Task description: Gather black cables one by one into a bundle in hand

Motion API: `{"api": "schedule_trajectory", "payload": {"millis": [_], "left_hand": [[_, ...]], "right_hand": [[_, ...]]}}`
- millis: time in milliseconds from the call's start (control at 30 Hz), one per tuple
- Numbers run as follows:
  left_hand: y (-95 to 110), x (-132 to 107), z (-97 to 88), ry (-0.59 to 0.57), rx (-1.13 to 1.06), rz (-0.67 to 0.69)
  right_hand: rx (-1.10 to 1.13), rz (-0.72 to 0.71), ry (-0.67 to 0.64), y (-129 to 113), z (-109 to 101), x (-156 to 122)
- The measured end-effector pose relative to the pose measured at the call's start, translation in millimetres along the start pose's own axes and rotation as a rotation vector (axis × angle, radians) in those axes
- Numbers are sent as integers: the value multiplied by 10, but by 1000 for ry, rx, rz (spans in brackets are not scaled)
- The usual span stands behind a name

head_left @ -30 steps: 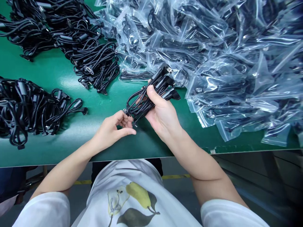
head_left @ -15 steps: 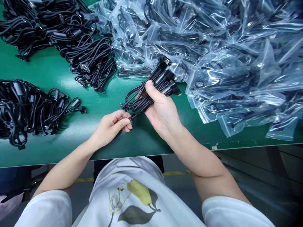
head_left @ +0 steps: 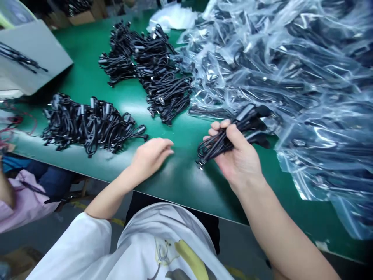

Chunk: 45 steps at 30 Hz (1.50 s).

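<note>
In the head view, my right hand [head_left: 243, 159] is closed around a bunch of folded black cables [head_left: 217, 146]. Their dark plugs point away to the upper right, and small connectors hang at the lower left end. My left hand [head_left: 153, 156] hovers over the green table with fingers loosely stretched and nothing visible in them. Left of that hand lies a row of bundled black cables [head_left: 93, 126], the closest cable end just short of my fingers. Motion blurs both hands a little.
Another heap of black cables [head_left: 163, 77] lies farther back. Clear plastic bags [head_left: 291, 89] with cables inside cover the right side of the green table [head_left: 175, 186]. A grey box [head_left: 37, 54] stands at the left. A person's pink sleeve [head_left: 29, 202] shows at lower left.
The view has swung left. My left hand has let go of the cable ends and moved left, away from the bunch. My right hand still holds the cables.
</note>
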<state>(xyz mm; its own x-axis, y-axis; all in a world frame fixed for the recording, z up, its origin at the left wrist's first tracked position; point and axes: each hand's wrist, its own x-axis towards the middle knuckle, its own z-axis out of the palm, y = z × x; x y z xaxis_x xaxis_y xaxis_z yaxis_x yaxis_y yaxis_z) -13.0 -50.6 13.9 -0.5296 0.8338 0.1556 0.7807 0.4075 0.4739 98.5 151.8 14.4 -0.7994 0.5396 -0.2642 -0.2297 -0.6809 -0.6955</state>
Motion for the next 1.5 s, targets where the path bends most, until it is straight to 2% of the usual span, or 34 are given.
{"api": "schedule_trajectory", "payload": {"millis": [67,100,167,233,267,333,400,467,600,667,733,833,933,1033,1133,1333,1500], "left_hand": [[-239,-118,-190,177,314,-124],[-364,-163,-270,183,441,-194],[-582,-214,-384,66,590,-294],[-707,-222,-444,-20,609,-330],[-721,-218,-465,-6,572,-331],[-658,-206,-505,103,387,-326],[-501,-182,-534,183,53,-340],[-303,-125,-512,169,-344,-347],[67,115,-236,105,-981,-342],[198,251,-39,94,-1208,-382],[271,354,128,61,-1331,-399],[259,430,252,-29,-1361,-377],[159,453,233,-74,-1399,-416],[66,467,156,77,-1426,-480],[18,471,98,207,-1350,-509],[-21,440,66,203,-1109,-408],[-26,441,33,166,-1125,-446]], "right_hand": [[-31,33,-39,-9,35,-47],[-50,54,-59,-6,54,-74],[-73,91,-95,16,91,-120],[-77,111,-130,48,118,-145],[-76,122,-152,64,125,-149],[-83,148,-189,86,129,-144],[-107,169,-209,95,123,-133],[-142,183,-212,103,118,-132],[-257,171,-209,164,116,-157],[-322,128,-222,223,100,-158],[-386,73,-221,280,64,-140],[-521,16,-171,314,2,-109],[-685,7,-177,267,-11,-118],[-841,5,-260,193,31,-167],[-896,64,-338,160,77,-214],[-905,77,-333,190,78,-233],[-910,82,-320,190,82,-236]]}}
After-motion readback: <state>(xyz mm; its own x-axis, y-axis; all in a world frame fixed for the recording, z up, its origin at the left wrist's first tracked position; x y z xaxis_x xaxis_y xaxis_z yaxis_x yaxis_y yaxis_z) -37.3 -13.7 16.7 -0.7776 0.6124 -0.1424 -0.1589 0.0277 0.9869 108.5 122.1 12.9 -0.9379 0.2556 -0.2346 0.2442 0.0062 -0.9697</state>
